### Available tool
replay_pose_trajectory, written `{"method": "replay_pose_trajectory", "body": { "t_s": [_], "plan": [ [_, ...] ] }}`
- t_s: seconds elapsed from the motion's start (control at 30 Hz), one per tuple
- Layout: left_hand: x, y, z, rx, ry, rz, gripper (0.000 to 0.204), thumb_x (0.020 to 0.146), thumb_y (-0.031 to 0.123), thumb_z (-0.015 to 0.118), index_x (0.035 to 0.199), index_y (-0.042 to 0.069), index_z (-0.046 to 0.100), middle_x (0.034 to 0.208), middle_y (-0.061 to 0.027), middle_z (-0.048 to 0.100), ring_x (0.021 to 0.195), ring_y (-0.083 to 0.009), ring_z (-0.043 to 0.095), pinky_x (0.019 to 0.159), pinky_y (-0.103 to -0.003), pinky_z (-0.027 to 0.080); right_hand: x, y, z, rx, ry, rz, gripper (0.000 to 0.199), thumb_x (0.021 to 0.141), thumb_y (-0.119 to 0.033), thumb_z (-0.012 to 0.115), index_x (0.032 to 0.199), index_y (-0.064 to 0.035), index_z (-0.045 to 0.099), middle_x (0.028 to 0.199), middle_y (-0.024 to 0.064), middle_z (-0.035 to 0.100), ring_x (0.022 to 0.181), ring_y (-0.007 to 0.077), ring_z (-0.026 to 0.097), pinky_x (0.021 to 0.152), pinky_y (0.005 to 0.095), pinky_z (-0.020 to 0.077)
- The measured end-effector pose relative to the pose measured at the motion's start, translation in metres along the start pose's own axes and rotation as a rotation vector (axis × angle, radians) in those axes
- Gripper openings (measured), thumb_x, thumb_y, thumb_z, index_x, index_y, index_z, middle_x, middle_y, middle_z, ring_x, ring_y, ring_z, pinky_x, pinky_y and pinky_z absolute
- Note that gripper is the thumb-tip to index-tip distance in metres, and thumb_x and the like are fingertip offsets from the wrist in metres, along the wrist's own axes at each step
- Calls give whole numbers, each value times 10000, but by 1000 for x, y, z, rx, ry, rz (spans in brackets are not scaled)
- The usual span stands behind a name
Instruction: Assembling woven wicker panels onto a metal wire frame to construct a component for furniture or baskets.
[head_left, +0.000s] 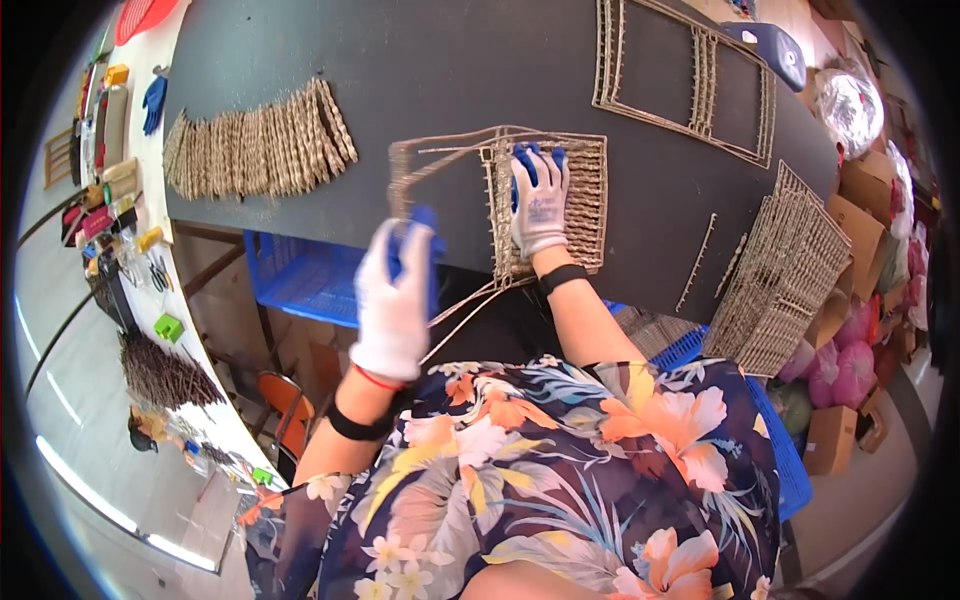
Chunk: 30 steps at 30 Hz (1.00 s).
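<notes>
A small panel (588,215), woven in brown twisted cord on a wire frame, lies at the table's near edge. My right hand (540,200), in a white glove with blue fingertips, presses flat on it with the fingers slightly spread. To its left, my gloved left hand (393,295) is smeared by motion, its fingers curled. From those fingers a blurred brown cord (400,170) rises and bends right to the panel's top edge. Two pale strands (465,312) hang off the panel's lower left corner, passing near my left hand.
A row of twisted cord pieces (260,145) lies at the left. Bare wire frames (690,85) lie at the far right, finished-looking woven panels (785,275) at the near right. A blue crate (305,280) stands below the table edge. Cardboard boxes (860,220) line the right.
</notes>
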<state>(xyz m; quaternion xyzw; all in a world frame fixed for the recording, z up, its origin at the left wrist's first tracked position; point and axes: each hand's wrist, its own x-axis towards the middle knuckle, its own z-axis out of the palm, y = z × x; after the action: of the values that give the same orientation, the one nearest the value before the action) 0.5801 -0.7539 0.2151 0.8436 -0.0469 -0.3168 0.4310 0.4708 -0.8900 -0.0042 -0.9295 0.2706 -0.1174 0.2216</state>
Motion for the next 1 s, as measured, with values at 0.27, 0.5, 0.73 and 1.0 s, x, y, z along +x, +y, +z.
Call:
{"method": "replay_pose_trajectory", "body": {
  "t_s": [0.27, 0.5, 0.73, 1.0],
  "plan": [
    [84, -95, -20, -289, 14, -395, 334, 987, 400, 619, 1046, 71, 608, 673, -14, 546, 534, -152, 573, 550, -293, 503, 6, -6, -3, 47, 96, 1, 403, 855, -164, 662, 1254, -135, 615, 1303, 117, 568, 1310, 311, 476, 1202, 545, 226],
    [85, -127, -20, 521, 336, -74, 802, 857, 435, 758, 1453, 35, 401, 1332, -251, 514, 1278, -419, 486, 1067, -510, 389, 5, -5, -4, 78, 113, 8, 385, 862, -156, 664, 1244, -135, 624, 1304, 111, 577, 1305, 304, 485, 1199, 541, 237],
    [27, -105, 31, 724, -335, 429, 486, 905, 416, 671, 1230, 58, 614, 1176, -203, 637, 1060, -367, 631, 940, -463, 487, 9, -7, -3, 124, 168, 48, 371, 880, -155, 645, 1250, -136, 625, 1282, 99, 601, 1280, 285, 511, 1209, 516, 236],
    [68, -136, 72, 584, -829, -125, 579, 880, 464, 683, 1212, -8, 639, 1199, -236, 671, 1151, -387, 619, 968, -422, 489, -12, -14, -29, 107, 171, 26, 468, 862, -185, 656, 1315, -102, 576, 1421, 114, 536, 1367, 312, 446, 1206, 576, 183]
  ]
}}
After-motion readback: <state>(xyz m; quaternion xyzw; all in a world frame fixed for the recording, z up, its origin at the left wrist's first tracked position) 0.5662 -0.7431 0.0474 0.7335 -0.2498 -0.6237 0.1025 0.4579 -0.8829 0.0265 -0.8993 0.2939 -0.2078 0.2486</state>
